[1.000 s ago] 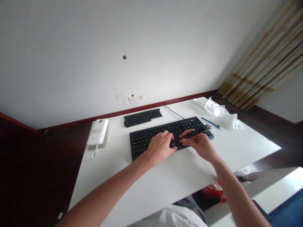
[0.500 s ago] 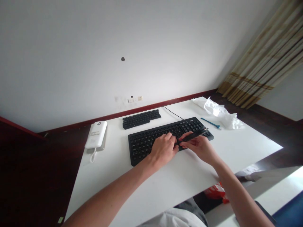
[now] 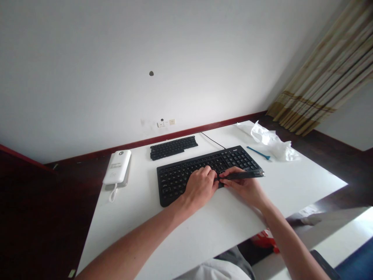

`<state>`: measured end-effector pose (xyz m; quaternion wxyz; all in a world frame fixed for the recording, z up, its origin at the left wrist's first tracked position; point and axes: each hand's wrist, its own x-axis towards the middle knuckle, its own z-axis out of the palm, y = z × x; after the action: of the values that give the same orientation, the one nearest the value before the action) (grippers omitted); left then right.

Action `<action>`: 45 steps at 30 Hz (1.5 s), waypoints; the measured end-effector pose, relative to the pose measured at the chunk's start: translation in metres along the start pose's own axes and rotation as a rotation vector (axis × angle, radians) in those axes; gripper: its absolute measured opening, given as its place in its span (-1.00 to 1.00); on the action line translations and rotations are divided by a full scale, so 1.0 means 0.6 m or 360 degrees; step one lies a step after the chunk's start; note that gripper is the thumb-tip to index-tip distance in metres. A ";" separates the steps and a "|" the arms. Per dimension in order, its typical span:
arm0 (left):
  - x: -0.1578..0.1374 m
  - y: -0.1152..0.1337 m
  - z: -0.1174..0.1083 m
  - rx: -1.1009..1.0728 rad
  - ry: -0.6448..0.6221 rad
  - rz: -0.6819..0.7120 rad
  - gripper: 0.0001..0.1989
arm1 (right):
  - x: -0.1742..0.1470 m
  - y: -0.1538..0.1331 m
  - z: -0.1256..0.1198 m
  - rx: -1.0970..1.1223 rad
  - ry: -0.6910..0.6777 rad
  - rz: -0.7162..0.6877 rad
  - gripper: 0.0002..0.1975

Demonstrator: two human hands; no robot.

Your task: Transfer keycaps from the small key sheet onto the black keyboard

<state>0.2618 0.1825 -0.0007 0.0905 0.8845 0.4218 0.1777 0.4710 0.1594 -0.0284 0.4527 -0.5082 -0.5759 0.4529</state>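
A black keyboard (image 3: pixel 190 171) lies on the white table, its lower middle covered by my hands. My left hand (image 3: pixel 202 184) rests on it with fingers curled together near the lower edge; whatever they pinch is hidden. Close beside it, my right hand (image 3: pixel 240 184) is closed on a slim black pen-like tool (image 3: pixel 244 174). The tool lies almost flat, its shiny end pointing right and its other end toward my left fingertips. Behind the keyboard sits a separate black key panel (image 3: pixel 174 147).
A white power bank (image 3: pixel 117 167) with a short looped cable lies at the left on a flat grey item. To the right are a blue pry tool (image 3: pixel 258 153) and a crumpled white plastic bag (image 3: pixel 271 142). The keyboard's thin cable (image 3: pixel 212 140) runs off the far edge.
The black tool has swung lower and flatter, its shiny end moving right and down. My right hand has turned with it. My left hand stays almost in place.
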 end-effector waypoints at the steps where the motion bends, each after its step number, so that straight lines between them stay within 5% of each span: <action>1: -0.001 0.000 0.000 -0.0004 0.0006 -0.0004 -0.90 | 0.003 -0.004 -0.002 -0.0023 -0.0034 -0.0005 -0.66; 10: -0.002 -0.014 0.000 -0.0224 0.0024 -0.0013 -0.86 | 0.031 -0.061 -0.004 -0.0399 -0.0280 0.0063 -0.81; 25: -0.001 -0.022 0.011 -0.0341 0.0082 -0.0033 -0.89 | 0.067 -0.054 -0.007 -0.0060 -0.0347 0.0453 -0.65; 45: -0.005 -0.016 0.002 -0.0258 0.0071 -0.0049 -0.89 | -0.019 -0.009 0.025 -0.0235 0.0155 -0.0107 -0.69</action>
<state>0.2538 0.1863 -0.0051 0.1553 0.8635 0.4215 0.2294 0.4559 0.1464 -0.0268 0.4564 -0.5419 -0.6019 0.3684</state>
